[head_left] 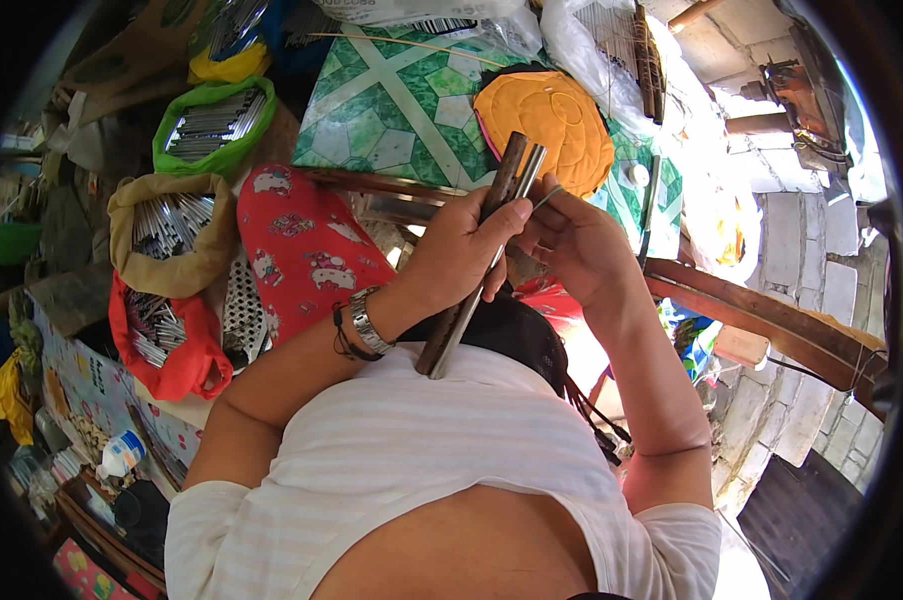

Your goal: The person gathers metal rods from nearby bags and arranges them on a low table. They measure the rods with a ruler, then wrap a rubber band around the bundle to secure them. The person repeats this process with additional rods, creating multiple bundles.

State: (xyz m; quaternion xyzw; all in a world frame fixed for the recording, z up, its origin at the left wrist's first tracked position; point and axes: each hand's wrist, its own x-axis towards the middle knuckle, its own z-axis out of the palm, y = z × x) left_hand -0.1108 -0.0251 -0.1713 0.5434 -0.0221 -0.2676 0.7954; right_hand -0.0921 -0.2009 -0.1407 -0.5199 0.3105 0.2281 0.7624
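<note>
While bags flank, left hand (461,250) grips metal tube (491,262).

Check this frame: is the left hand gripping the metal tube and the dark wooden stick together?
Yes, the left hand is closed around both the metal tube and the dark wooden stick, held side by side.

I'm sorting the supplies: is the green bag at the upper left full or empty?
Full. The green bag stands open, and silver metal tubes packed side by side fill it up to its rim.
</note>
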